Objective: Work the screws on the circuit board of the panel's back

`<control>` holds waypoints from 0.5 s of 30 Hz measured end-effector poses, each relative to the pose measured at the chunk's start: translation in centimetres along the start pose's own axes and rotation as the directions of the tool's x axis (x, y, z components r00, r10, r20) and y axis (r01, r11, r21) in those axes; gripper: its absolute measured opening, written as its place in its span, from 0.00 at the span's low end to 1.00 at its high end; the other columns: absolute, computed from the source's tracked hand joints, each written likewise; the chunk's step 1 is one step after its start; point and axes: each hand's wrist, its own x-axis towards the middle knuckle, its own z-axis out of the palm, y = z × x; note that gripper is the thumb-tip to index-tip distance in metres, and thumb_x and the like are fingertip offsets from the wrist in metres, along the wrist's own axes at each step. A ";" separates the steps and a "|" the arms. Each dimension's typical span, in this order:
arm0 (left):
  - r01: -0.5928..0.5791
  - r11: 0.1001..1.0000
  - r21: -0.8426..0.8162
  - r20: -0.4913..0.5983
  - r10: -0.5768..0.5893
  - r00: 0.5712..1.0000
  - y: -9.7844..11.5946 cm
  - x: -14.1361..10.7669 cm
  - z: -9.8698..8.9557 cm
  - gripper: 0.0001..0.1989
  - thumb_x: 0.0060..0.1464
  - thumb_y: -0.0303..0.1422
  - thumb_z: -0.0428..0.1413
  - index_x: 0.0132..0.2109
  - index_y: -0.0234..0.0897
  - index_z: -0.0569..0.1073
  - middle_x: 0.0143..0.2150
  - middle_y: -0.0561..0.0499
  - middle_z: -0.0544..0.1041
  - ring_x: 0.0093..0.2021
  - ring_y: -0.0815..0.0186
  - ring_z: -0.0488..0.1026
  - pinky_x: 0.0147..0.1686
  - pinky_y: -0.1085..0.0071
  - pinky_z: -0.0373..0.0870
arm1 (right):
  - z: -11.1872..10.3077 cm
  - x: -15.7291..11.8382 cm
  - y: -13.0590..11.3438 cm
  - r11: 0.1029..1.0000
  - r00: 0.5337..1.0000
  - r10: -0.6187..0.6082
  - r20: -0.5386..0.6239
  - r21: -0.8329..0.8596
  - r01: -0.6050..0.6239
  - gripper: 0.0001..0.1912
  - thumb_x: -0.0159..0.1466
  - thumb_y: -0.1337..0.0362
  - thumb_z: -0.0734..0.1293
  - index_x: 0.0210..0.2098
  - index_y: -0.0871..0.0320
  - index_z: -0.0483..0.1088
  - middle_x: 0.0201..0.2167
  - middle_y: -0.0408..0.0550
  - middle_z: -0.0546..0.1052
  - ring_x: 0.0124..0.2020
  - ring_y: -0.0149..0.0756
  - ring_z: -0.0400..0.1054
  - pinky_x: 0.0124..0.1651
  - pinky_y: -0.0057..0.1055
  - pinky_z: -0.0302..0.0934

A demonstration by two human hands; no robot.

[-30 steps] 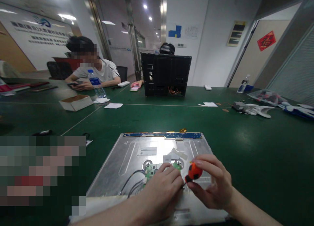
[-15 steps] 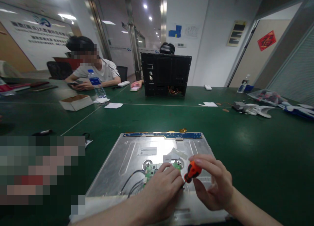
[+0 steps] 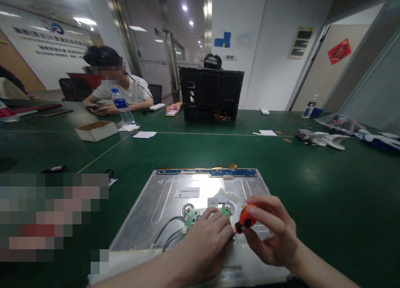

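One orange-and-black screwdriver (image 3: 246,217) in the right hand's (image 3: 275,229) narrow grip, above a metal panel (image 3: 137,221).

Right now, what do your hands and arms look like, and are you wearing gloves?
No gloves: my left hand and right hand are both bare. No sleeve, watch or bracelet shows on either arm, and I see no rings.
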 end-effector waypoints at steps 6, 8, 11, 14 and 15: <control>0.003 1.000 -0.002 -0.016 -0.003 1.000 0.2 0.0 -0.2 0.11 0.59 0.25 0.53 0.49 0.38 0.68 0.44 0.46 0.77 0.44 0.56 0.74 0.52 0.57 0.66 | -0.1 0.1 0.1 1.000 1.000 -0.017 0.002 0.011 0.017 0.23 0.63 0.74 0.63 0.58 0.60 0.66 0.41 0.54 0.78 0.40 0.39 0.77 0.37 0.32 0.76; -0.004 1.000 -0.012 -0.023 0.003 1.000 0.2 0.0 -0.3 0.12 0.58 0.24 0.53 0.49 0.38 0.68 0.45 0.46 0.77 0.45 0.56 0.74 0.52 0.57 0.65 | -0.2 0.2 0.2 0.999 0.999 -0.032 0.026 0.029 0.031 0.23 0.64 0.73 0.63 0.59 0.60 0.65 0.41 0.54 0.80 0.41 0.39 0.78 0.39 0.32 0.76; 0.001 1.000 -0.025 -0.028 -0.001 1.000 0.2 0.0 -0.3 0.14 0.58 0.24 0.52 0.51 0.37 0.67 0.46 0.45 0.77 0.45 0.56 0.74 0.52 0.57 0.65 | -0.3 0.4 0.2 0.998 0.998 -0.035 0.055 0.052 0.032 0.22 0.66 0.71 0.65 0.59 0.60 0.64 0.41 0.54 0.81 0.41 0.39 0.79 0.40 0.31 0.77; 0.004 1.000 -0.019 -0.026 -0.005 1.000 0.2 0.0 -0.2 0.13 0.59 0.24 0.51 0.51 0.37 0.67 0.46 0.45 0.77 0.45 0.56 0.74 0.51 0.57 0.65 | -0.2 0.4 0.2 0.998 0.998 -0.017 0.057 0.055 0.014 0.23 0.65 0.71 0.67 0.59 0.58 0.63 0.40 0.53 0.82 0.40 0.40 0.80 0.39 0.32 0.77; 0.002 1.000 -0.016 -0.024 -0.002 1.000 0.2 0.0 -0.2 0.13 0.59 0.24 0.51 0.51 0.37 0.67 0.46 0.45 0.77 0.45 0.56 0.73 0.51 0.57 0.65 | -0.2 0.4 0.2 0.998 0.998 -0.015 0.055 0.054 0.012 0.23 0.65 0.71 0.67 0.59 0.58 0.63 0.40 0.53 0.83 0.40 0.40 0.80 0.39 0.33 0.77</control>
